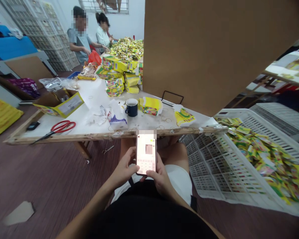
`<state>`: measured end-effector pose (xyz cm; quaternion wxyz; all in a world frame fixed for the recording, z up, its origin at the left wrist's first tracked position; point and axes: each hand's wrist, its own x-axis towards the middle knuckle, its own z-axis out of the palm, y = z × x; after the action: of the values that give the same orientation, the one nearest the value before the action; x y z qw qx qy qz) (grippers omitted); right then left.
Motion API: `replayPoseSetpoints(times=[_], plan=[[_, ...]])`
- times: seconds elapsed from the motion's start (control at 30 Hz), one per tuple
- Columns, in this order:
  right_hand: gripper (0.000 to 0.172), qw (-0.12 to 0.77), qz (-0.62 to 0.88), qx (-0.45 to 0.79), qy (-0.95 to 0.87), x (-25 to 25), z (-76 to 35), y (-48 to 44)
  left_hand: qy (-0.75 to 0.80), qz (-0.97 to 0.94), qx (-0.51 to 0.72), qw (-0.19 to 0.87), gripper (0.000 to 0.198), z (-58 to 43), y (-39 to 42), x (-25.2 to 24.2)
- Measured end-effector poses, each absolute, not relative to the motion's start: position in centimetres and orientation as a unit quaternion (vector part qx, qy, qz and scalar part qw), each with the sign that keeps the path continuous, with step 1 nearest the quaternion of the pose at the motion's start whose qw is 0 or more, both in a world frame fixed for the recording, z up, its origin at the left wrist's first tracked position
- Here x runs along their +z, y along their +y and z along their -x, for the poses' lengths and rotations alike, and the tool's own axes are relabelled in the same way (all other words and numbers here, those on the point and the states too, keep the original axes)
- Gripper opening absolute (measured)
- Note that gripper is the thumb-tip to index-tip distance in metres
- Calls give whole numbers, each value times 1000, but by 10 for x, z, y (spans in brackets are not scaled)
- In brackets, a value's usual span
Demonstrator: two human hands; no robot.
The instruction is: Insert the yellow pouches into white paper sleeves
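Note:
A lit smartphone (146, 156) is held upright over my lap, just in front of the table edge. My left hand (126, 167) grips its left side, with the thumb on the lower part of the screen. From the right side, my right hand (160, 174) wraps the phone, its thumb also at the bottom of the screen, where a keyboard shows. Beyond the phone on the table (94, 124) stand a dark mug (132, 108) and a yellow box (150, 105) lying on its side. The fingers behind the phone are mostly hidden.
Red-handled scissors (62, 126) and an open carton (61, 104) lie at left. Stacked yellow boxes (114, 83) and heaped packets (128, 48) stand behind. A large cardboard sheet (209, 49) rises at right, above a white crate (204, 172) of packets. Two people work at the far end.

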<state>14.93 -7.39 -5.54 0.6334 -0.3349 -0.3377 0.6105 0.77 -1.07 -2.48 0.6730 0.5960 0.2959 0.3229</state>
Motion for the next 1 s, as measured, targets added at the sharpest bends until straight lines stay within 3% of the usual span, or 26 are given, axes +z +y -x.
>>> replayPoseSetpoints(times=[0.63, 0.77, 1.0], plan=[[53, 627, 404, 574, -337, -51, -149, -75, 318, -609, 332, 647, 52, -14, -16, -20], [44, 634, 440, 549, -321, -52, -149, -74, 320, -609, 332, 646, 51, -16, -18, -20], [45, 650, 380, 582, -307, -57, -150, -73, 346, -604, 351, 626, 44, -22, -21, -19]])
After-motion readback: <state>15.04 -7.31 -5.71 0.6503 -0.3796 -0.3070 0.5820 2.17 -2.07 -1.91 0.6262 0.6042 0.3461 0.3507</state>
